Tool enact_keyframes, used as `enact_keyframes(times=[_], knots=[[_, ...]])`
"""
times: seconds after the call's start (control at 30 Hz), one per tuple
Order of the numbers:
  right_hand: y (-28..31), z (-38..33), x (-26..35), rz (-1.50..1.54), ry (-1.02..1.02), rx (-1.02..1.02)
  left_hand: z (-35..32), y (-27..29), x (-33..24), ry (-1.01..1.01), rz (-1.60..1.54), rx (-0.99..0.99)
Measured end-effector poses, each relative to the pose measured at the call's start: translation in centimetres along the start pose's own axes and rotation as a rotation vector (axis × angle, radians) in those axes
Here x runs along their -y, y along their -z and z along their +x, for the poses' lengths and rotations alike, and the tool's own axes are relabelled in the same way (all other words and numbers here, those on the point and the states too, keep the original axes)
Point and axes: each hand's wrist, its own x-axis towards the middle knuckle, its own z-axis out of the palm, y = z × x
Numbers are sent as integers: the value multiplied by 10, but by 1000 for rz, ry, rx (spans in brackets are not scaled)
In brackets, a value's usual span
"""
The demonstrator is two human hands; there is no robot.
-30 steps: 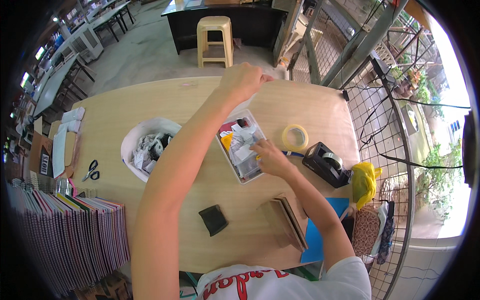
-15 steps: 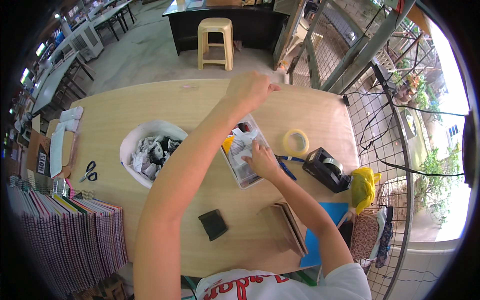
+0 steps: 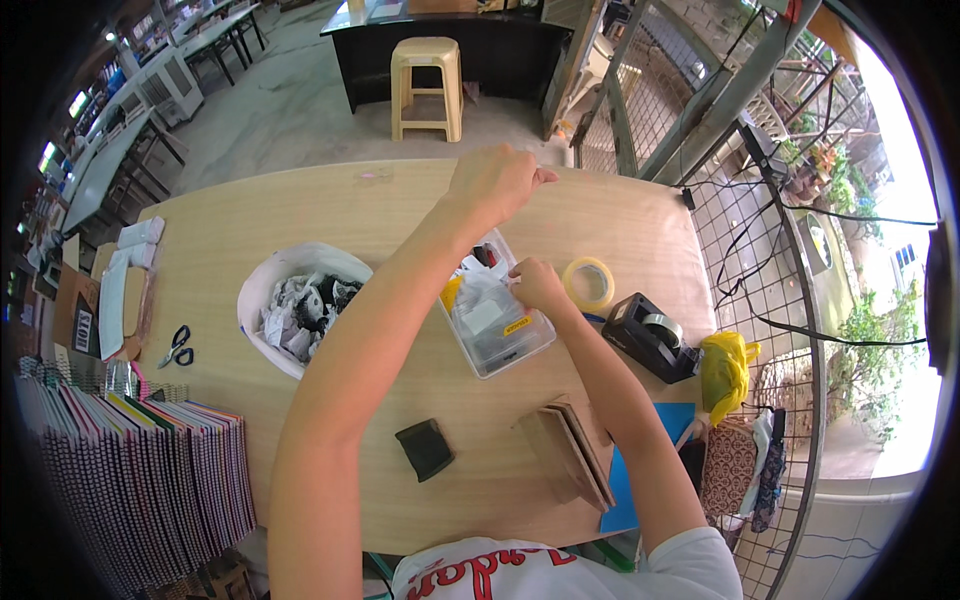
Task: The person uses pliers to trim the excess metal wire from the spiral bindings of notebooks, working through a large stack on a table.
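Note:
My left hand (image 3: 497, 187) hangs over the far part of the table, its fingers curled closed and the thumb pointing right. Anything inside its grip is hidden from view. Just below my left wrist lies a clear plastic box (image 3: 497, 362) holding white crumpled pieces (image 3: 484, 290), a yellow piece (image 3: 451, 293) and small dark and red items. My right hand (image 3: 541, 288) is at the box's right side, with fingers bent together on a thin white piece at its edge. My left forearm covers part of the box's left side.
Left of the box stands a white bin (image 3: 262, 278) of crumpled scraps; further left lie scissors (image 3: 177, 346) and stacked spiral notebooks (image 3: 150, 470). A tape roll (image 3: 588, 283), black tape dispenser (image 3: 640, 335) and yellow bag (image 3: 728, 372) stand right. Nearer are a black pad (image 3: 425, 450) and brown boards (image 3: 570, 455).
My right hand has moved up and right, from lying over the box's contents to its right edge, with fingers now bent in. More of the box's contents shows. My left hand stays almost still.

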Motion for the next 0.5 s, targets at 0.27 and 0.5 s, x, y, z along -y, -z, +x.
enact_keyframes(times=[0.27, 0.5], knots=[[-30, -7, 27, -728, 61, -106, 0, -2, -3, 13, 1, -8], [-40, -28, 17, -635, 140, -364, -6, -5, 5, 25, 13, -47]])
